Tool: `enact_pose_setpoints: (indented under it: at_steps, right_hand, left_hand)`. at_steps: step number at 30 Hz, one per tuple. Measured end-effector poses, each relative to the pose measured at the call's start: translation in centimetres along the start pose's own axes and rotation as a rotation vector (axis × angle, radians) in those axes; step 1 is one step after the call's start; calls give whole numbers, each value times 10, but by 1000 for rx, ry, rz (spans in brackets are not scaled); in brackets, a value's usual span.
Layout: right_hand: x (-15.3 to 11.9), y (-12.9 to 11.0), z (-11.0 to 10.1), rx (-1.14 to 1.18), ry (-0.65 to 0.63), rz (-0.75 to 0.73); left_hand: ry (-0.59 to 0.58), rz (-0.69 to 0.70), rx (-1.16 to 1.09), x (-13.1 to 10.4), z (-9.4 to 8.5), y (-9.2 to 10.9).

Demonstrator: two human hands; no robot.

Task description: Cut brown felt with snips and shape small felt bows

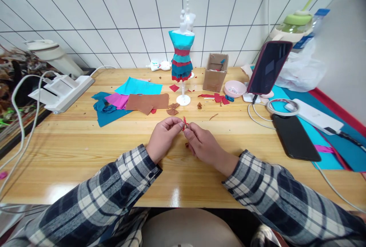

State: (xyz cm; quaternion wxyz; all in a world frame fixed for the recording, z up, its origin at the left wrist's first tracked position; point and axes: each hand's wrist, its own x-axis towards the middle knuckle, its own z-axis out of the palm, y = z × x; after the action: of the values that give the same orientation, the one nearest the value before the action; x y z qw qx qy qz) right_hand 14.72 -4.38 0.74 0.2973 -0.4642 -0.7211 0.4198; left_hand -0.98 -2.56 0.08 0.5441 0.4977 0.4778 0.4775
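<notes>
My left hand and my right hand meet over the middle of the wooden table. Between their fingertips is a small red piece of crepe paper, pinched from both sides; its lower part is hidden by the fingers. A dark red scrap shows under the right fingers. Beyond the hands stands a small white mannequin wearing a turquoise and red layered paper dress. Folded brown paper pieces lie near its round base.
Turquoise, pink and brown paper sheets lie left of the mannequin. To its right are a cardboard box, a pink bowl and red scraps. Farther right are a propped phone, a black phone and cables. A power strip sits left.
</notes>
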Motion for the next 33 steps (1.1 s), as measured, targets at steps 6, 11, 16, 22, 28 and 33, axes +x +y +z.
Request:
enact_pose_setpoints:
  at_steps: [6,11,16,22,28,33]
  right_hand:
    - [-1,-2,5,47,11,22]
    - [0,-2,9,81,49,40]
    - [0,-2,10,67,77,68]
    - [0,-2,11,59,88,70]
    - [1,-2,12,43,117,83]
    - [1,-3,12,27,127,78]
  left_hand:
    - [28,-88,-242,0,7,-4]
    - [84,-104,-355,-1,13,-2]
    - [70,-102,-389,-3,13,-3]
    - [80,-98,-394,-4,15,-2]
    - [84,-96,-388,-5,16,-1]
    - [79,-95,-391,-5,16,-3]
